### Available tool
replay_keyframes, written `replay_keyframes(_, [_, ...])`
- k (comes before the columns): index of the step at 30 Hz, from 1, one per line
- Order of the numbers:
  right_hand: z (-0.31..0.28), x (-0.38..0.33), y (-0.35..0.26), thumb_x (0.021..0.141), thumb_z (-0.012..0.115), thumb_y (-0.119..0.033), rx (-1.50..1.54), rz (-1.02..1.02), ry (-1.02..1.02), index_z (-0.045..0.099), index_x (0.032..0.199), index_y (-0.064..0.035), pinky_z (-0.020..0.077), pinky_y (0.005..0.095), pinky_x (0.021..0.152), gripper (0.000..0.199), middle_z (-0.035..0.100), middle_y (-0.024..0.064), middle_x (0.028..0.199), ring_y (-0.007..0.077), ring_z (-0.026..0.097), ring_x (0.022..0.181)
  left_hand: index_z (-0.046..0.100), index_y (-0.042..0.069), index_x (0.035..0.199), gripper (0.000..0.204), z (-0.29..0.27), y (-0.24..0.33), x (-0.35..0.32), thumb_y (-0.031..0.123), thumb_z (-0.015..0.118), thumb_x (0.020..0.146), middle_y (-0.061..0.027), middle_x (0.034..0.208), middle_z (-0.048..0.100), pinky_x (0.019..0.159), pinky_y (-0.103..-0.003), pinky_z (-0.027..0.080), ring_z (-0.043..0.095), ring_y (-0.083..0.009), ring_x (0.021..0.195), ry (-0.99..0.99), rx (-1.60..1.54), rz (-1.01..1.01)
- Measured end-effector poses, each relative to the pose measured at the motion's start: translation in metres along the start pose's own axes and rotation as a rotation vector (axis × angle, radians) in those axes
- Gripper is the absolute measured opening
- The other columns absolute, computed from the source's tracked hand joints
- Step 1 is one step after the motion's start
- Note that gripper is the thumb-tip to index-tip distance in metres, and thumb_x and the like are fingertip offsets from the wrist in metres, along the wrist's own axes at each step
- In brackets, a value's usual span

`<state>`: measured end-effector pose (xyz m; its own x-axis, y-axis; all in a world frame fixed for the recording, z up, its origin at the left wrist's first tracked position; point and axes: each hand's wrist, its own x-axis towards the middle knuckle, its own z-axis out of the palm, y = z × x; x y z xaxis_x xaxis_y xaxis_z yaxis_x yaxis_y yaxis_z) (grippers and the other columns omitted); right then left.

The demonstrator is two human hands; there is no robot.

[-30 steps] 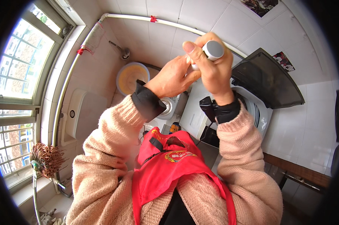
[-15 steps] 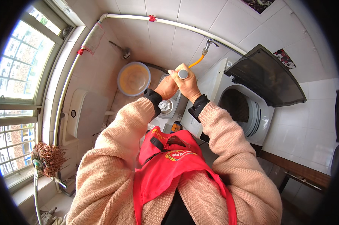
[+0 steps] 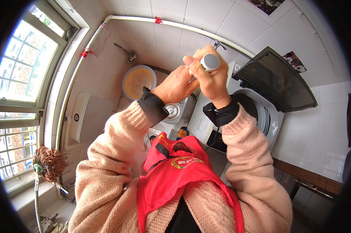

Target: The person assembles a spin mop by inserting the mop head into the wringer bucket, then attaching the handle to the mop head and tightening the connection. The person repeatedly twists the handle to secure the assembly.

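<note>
Both the right hand (image 3: 214, 75) and the left hand (image 3: 173, 86) are closed around a handle with a rounded grey end (image 3: 210, 62). The handle is held up in front of the body, with its capped end pointed toward the viewer. The upper part is wrapped by the fingers of the right hand, whose thumb is laid across the shaft just beside the cap; a firm hold near the top is probably sought this way. The fingers of the left hand are curled in lower down, against the right hand, apparently so that the shaft is steadied from a second side. Most of the shaft is hidden by the hands, so its lower end cannot be told.

Black wristbands (image 3: 154, 105) are worn over the ends of the knitted sleeves (image 3: 115, 141), presumably to keep the wool gathered back. The clothes are covered at the front by a red apron (image 3: 175, 165), likely for protection.

Below the left wrist a round metal basket (image 3: 171, 112) is seen, near the feet. Behind it a plastic basin (image 3: 134, 83) is set in the corner, perhaps to be out of the way of the feet. To the right, the lid (image 3: 278, 83) of a top-loading washing machine (image 3: 200, 122) is raised, by which the drum is left exposed.
</note>
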<state>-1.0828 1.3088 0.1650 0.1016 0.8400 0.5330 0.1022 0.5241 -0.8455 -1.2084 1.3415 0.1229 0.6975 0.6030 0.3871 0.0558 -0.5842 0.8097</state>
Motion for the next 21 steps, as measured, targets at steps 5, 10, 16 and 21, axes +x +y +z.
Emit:
replay_keyframes(5, [-0.002, -0.026, 0.061, 0.087, 0.073, -0.011, -0.075, 0.068, 0.043, 0.052, 0.080, -0.0036, 0.0464, 0.0278, 0.059, 0.024, 0.056, 0.0016, 0.069, 0.0101, 0.051, 0.063, 0.055, -0.001, 0.104, 0.017, 0.032, -0.058, -0.012, 0.006, 0.055, 0.088, -0.0245, 0.093, 0.063, 0.078, -0.047, 0.048, 0.058, -0.0454, 0.089, 0.041, -0.039, -0.018])
replay_keyframes(10, [-0.002, -0.056, 0.102, 0.091, 0.069, -0.012, -0.112, 0.206, 0.001, 0.052, 0.082, -0.0056, 0.0454, 0.0261, 0.065, 0.020, 0.054, -0.0006, 0.073, 0.0087, 0.049, 0.069, 0.056, 0.000, 0.104, 0.017, 0.061, -0.116, -0.035, 0.006, 0.056, 0.088, -0.0242, 0.097, 0.064, 0.082, -0.047, 0.049, 0.060, -0.0451, 0.094, 0.042, -0.016, -0.079])
replay_keyframes(16, [0.003, -0.068, 0.113, 0.091, 0.070, -0.015, -0.121, 0.309, -0.087, 0.054, 0.082, -0.0042, 0.0459, 0.0280, 0.064, 0.022, 0.054, -0.0012, 0.071, 0.0085, 0.048, 0.068, 0.057, 0.002, 0.112, 0.022, 0.062, -0.133, -0.046, 0.009, 0.057, 0.091, -0.0226, 0.104, 0.065, 0.086, -0.045, 0.050, 0.061, -0.0422, 0.099, -0.092, -0.013, -0.249])
replay_keyframes(21, [-0.010, -0.035, 0.031, 0.089, 0.072, -0.014, -0.122, 0.219, -0.257, 0.055, 0.078, -0.0034, 0.0465, 0.0260, 0.062, 0.023, 0.060, 0.0003, 0.070, 0.0069, 0.053, 0.066, 0.056, 0.000, 0.113, 0.025, 0.019, -0.048, -0.033, 0.009, 0.060, 0.090, -0.0230, 0.105, 0.063, 0.087, -0.042, 0.049, 0.060, -0.0405, 0.097, -0.108, -0.116, -0.176])
